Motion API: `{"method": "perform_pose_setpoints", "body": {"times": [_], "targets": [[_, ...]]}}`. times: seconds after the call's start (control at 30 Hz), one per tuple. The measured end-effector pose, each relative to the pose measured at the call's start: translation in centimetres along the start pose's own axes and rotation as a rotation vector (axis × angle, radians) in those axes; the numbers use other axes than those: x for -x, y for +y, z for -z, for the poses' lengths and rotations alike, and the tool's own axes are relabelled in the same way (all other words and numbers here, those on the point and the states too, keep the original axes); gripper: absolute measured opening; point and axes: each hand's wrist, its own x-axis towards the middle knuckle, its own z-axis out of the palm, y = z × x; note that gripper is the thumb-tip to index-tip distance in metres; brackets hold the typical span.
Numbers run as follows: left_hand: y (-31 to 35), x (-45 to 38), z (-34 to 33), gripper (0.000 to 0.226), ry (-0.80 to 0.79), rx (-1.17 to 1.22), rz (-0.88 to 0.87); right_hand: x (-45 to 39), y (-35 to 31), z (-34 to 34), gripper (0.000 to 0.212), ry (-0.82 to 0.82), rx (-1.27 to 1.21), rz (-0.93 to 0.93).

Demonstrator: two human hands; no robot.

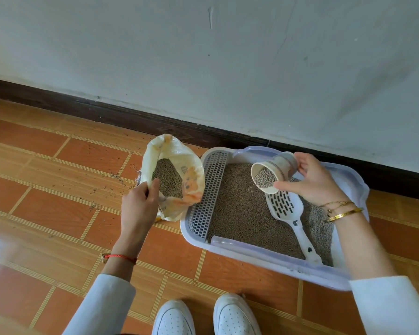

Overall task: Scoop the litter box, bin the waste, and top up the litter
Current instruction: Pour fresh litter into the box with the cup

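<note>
A pale plastic litter box (257, 256) lies on the tiled floor by the wall, filled with grey-brown litter (237, 209). A white slotted scoop (292, 218) lies in it, handle toward me. My right hand (315, 180) grips a white cup (273, 171), tipped on its side over the box with litter inside it. To the left stands an open yellow-and-white litter bag (179, 165). My left hand (140, 204) pinches the bag's near edge, holding it open.
A grid panel (209, 194) lines the box's left side. Loose litter grains are scattered on the orange tiles (58, 189) left of the bag. A dark skirting board (131, 117) runs along the wall. My white shoes (203, 317) are at the bottom.
</note>
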Motion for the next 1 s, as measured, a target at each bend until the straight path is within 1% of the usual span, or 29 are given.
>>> {"method": "perform_pose_setpoints", "body": {"times": [0.13,0.23,0.33,0.47,0.53,0.6,0.67,0.77,0.83,0.93,1.0], "targets": [[0.1,0.0,-0.1,0.053,-0.001,0.007,0.006,0.2,0.0,-0.1,0.096,-0.032,0.040,0.026],[0.5,0.2,0.0,0.053,0.008,0.001,0.003,0.2,-0.1,-0.2,0.099,0.032,0.091,0.051],[0.4,0.2,0.1,0.053,0.003,0.003,0.007,0.3,-0.4,-0.4,0.100,0.078,0.088,0.088],[0.5,0.2,0.0,0.054,0.006,0.003,0.004,0.3,-0.5,-0.4,0.099,0.101,0.069,0.098],[0.8,0.2,0.0,0.052,0.009,0.005,0.002,0.2,-0.4,-0.1,0.096,0.064,0.016,0.093],[1.0,0.3,0.0,0.051,0.009,0.009,0.005,0.3,-0.2,0.2,0.092,-0.050,-0.061,0.081],[1.1,0.3,0.1,0.051,0.009,0.016,0.006,0.3,0.1,0.4,0.093,-0.124,-0.007,0.085],[1.1,0.3,0.1,0.052,0.008,0.005,0.006,0.3,0.4,0.6,0.101,-0.168,0.095,0.065],[1.1,0.3,0.1,0.052,0.007,0.013,0.003,0.4,0.1,0.7,0.102,-0.140,0.114,0.075],[1.0,0.2,0.1,0.052,0.005,0.006,0.003,0.5,-0.7,0.7,0.103,-0.019,0.143,0.126],[1.0,0.2,0.1,0.051,0.006,0.010,0.007,0.4,-1.1,0.4,0.103,-0.010,0.158,0.145]]}}
